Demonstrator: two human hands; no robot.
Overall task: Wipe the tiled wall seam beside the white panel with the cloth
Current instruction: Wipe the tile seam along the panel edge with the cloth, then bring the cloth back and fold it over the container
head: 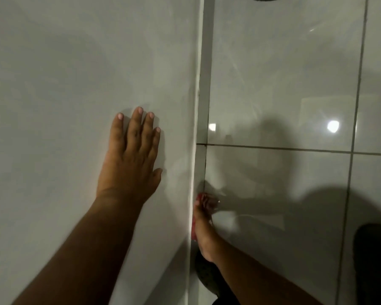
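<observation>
A white panel (pixel 75 84) fills the left half of the view. Its right edge meets glossy grey tiles (pixel 273 84) along a vertical seam (pixel 201 95). My left hand (pixel 130 157) lies flat on the panel, fingers apart and pointing up, holding nothing. My right hand (pixel 204 223) presses into the seam low down, seen edge-on, with a red cloth (pixel 194 230) under its fingers and palm. Only thin strips of the cloth show, at the fingertips and along the hand's left side.
Grout lines cross the tiles, one horizontal (pixel 295 149) and one vertical (pixel 356 106). A dark object (pixel 374 260) stands at the lower right edge. Another dark shape (pixel 207 276) sits behind my right wrist. Light spots glare on the tiles.
</observation>
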